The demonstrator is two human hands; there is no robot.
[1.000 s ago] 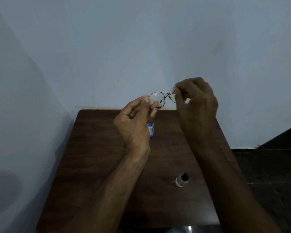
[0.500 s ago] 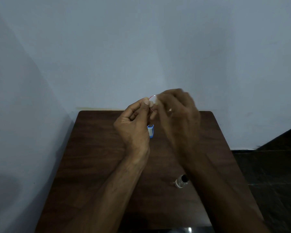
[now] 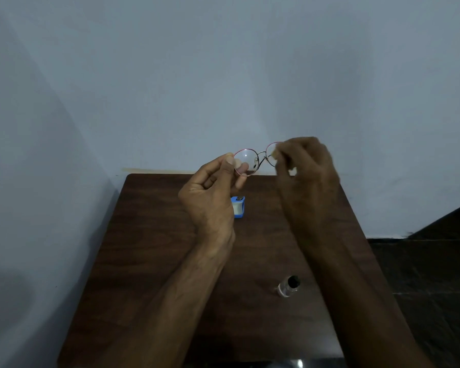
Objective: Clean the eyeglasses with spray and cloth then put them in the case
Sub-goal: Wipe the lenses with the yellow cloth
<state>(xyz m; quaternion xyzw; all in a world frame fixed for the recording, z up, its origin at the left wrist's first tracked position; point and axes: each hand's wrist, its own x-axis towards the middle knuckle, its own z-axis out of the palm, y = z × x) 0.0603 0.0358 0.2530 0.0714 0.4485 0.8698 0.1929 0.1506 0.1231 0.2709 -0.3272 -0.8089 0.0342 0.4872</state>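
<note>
Eyeglasses pinched by left hand, right hand rubbing lens with cloth; risk: thin frame bending under pressure.

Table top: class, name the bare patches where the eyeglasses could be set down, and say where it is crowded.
The table is bare along its left side, left of the left hand, and at the near edge, below the small spray bottle. The middle is crowded: blue object, both forearms, bottle. The right hand and left hand hold the eyeglasses above the far edge.
</note>
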